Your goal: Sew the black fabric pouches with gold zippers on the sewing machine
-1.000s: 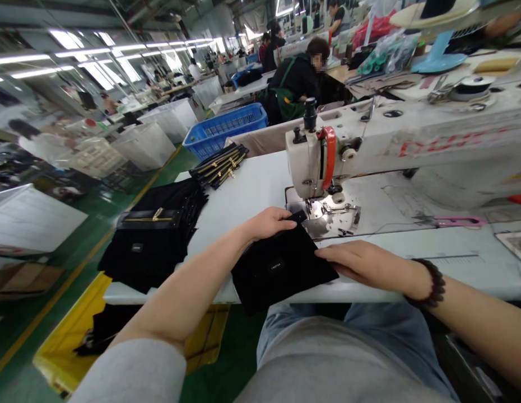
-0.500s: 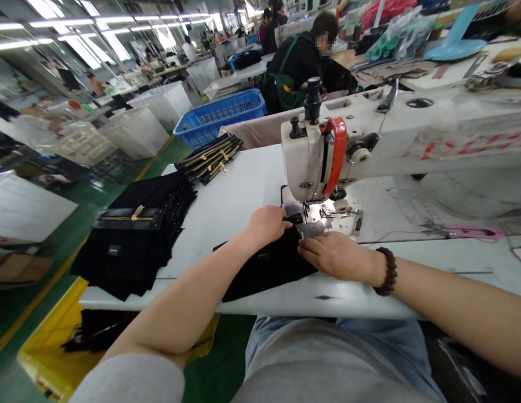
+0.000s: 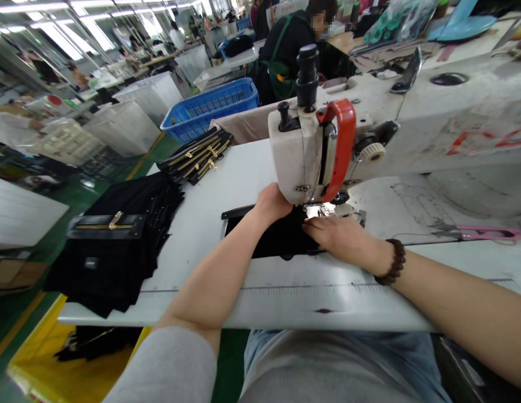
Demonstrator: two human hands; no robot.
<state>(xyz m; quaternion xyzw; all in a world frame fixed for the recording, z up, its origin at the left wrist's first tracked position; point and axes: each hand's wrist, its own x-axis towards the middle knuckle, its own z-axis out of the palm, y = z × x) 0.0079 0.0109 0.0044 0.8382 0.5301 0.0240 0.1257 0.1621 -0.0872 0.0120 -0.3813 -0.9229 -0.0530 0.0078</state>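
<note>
L hand part-curled on blk cloth, tips hidden; R hand flattish, fingers on cloth's R side. Can't tell if either pinches. Cloth's on tabletop, by sewing machine needle area. Blk stack to L, zip strips just behind, yellow bin below.

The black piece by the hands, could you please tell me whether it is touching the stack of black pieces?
Apart: the head view shows white tabletop plainly between the black piece and the stack.
</note>
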